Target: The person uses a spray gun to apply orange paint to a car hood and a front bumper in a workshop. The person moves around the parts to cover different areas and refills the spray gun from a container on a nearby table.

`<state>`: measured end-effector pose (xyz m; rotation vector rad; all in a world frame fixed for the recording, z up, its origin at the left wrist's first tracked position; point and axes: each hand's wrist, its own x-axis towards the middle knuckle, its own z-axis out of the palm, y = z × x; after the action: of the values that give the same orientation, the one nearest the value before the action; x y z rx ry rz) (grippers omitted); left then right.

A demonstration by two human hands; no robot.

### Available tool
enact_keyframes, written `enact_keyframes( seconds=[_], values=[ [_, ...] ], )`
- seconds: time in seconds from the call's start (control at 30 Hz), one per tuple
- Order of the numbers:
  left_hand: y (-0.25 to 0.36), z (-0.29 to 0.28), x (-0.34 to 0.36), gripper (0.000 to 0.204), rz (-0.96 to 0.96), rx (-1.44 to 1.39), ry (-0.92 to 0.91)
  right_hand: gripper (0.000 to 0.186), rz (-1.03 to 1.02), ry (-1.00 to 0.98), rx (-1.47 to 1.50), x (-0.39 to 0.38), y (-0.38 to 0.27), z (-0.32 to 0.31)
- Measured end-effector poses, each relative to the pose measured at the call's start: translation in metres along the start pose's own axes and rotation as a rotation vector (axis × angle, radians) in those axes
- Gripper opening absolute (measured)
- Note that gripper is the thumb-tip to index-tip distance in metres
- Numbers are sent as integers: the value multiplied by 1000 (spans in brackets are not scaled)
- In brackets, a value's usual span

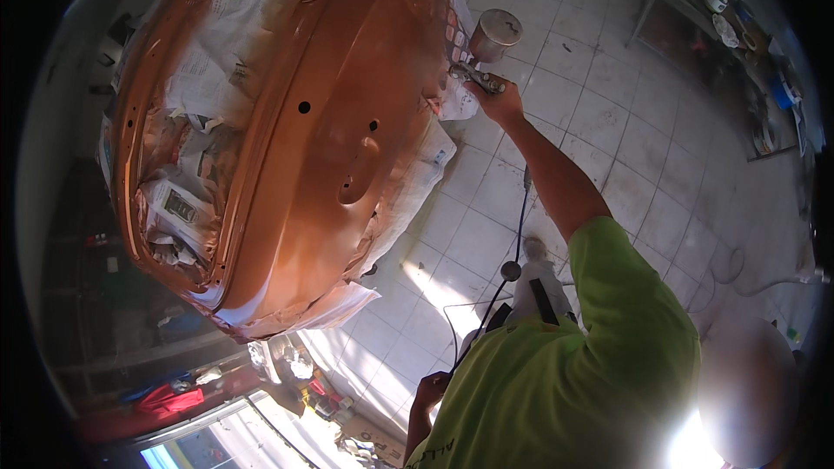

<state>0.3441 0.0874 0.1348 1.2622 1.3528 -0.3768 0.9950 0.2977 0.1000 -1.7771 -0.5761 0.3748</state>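
Observation:
My right hand (499, 101) is closed round the handle of a paint spray gun (473, 78) with a round metal cup (498, 30) on it. The gun is close to the far right edge of a glossy orange car door panel (321, 165), which has a handle recess and several small holes. A dark air hose (523, 217) runs down from near my right forearm past my legs to my left side. My left hand (430, 392), low beside my green shirt, is closed round the hose; its fingers are partly hidden.
Masking paper (208, 78) covers the window opening, and more paper (404, 195) hangs along the panel's right edge. A bench (686, 17) with cans and jars stands far right on the tiled floor (599, 113). A red cloth (169, 399) lies at lower left. Another hose (738, 287) trails at right.

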Motion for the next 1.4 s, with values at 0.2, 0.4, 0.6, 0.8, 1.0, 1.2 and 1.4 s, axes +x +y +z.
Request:
enact_keyframes(
  seconds=[0.2,0.4,0.6,0.8,1.0,1.2,1.4],
  values=[
    [-10,16,11,23,17,112,85,48,51,180,-211,92,12,-3],
    [-3,19,-2,26,-13,161,54,42,27,140,-119,39,36,24],
    [-37,-5,-5,31,-25,281,19,27,-161,21,-97,-127,36,55],
    [-129,-32,-19,29,34,370,12,28,-236,-141,-59,-293,5,94],
    [-304,-47,-43,27,-50,249,60,32,-353,-228,23,-428,-26,145],
    [-385,-49,-93,27,-82,112,52,34,-304,-387,92,-533,-58,193],
    [-401,-56,-113,27,-92,73,70,35,-231,-612,74,-587,-75,244]
  ],
)
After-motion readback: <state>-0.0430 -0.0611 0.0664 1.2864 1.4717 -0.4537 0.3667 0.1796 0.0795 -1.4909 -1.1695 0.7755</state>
